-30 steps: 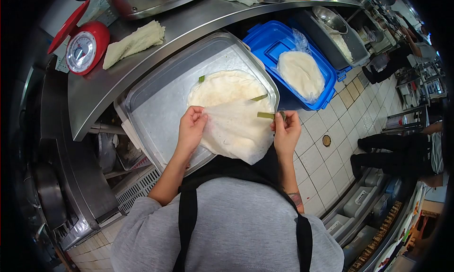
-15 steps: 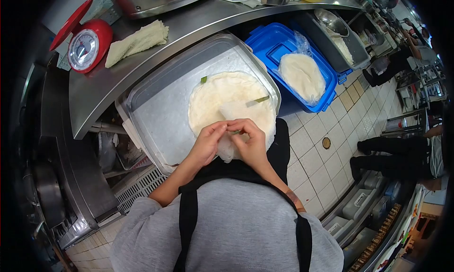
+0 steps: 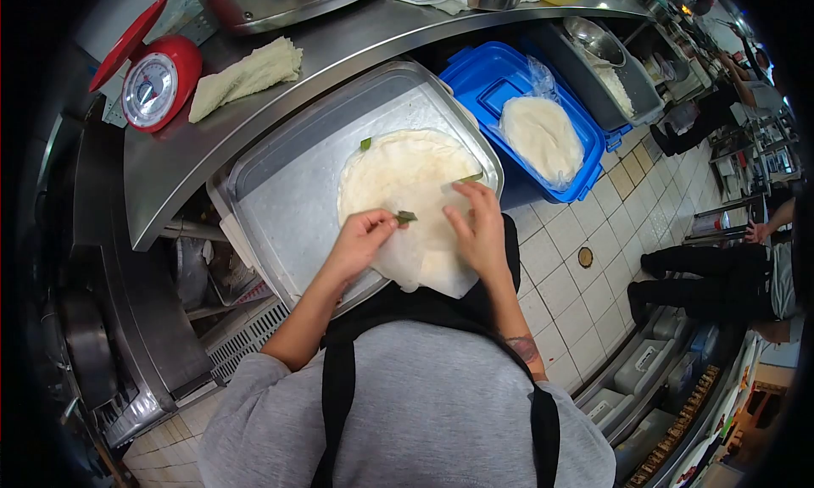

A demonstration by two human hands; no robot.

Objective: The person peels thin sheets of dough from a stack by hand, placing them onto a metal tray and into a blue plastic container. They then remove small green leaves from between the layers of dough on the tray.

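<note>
In front of me a large round sheet of pale dough [image 3: 398, 161] lies in a metal tray [image 3: 288, 183]. A thin, translucent white sheet [image 3: 424, 267] covers the dough's near part and hangs past the tray's near edge. My left hand [image 3: 365, 240] is closed, its thumb and forefinger pinching a small dark green strip [image 3: 407, 217] above the sheet. To its right, my right hand [image 3: 480, 234] is open over the dough's right side, fingers apart, fingertips close to another green strip [image 3: 469, 179]. One more green piece [image 3: 365, 144] lies at the dough's far left rim.
A steel counter [image 3: 339, 51] runs behind the tray, carrying a red scale [image 3: 161, 85] and a folded cloth [image 3: 246, 79]. At right, wrapped dough [image 3: 543, 140] rests on a blue lid [image 3: 487, 72], beside a grey bin [image 3: 640, 85]. Other people [image 3: 712, 276] stand at far right.
My hands were together over the near edge of the dough. Now they are apart, the right one further right and forward with fingers spread. The translucent sheet lies more spread out.
</note>
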